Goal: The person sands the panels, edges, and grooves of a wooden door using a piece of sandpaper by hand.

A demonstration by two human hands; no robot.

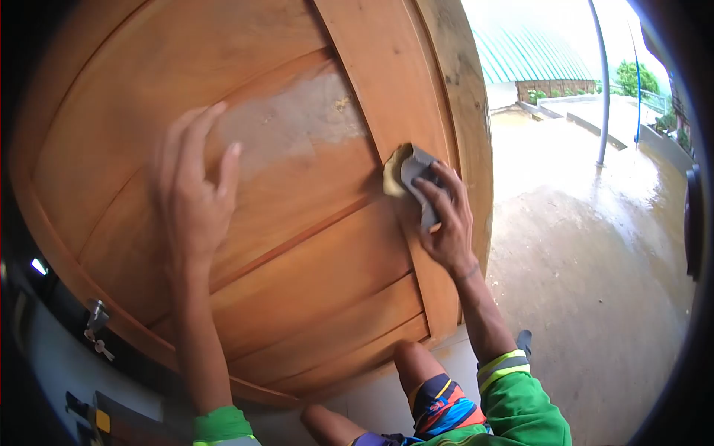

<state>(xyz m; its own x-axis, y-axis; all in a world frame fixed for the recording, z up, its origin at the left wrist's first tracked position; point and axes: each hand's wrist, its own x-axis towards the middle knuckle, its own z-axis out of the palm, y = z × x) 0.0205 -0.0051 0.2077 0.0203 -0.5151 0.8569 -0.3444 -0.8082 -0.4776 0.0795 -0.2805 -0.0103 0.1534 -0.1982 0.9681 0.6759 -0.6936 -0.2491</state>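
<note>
A wooden door (320, 238) with grooved panels fills the left and middle of the view. Across its upper panel runs a greyish, dusty-looking patch (290, 123). My right hand (450, 215) is closed round a folded, grey-backed sheet (420, 175) with a yellowish face, held at the door's right-hand vertical board. To the left, my left hand (197, 182) is raised in front of the door, fingers apart and slightly blurred, holding nothing. Whether its palm touches the wood cannot be made out.
Keys (100, 343) hang from a lock (97, 316) at the door's lower left edge. My knees are below the door. Outside on the right are a wet concrete yard (580, 260), a pole (604, 89) and a roofed building (532, 56).
</note>
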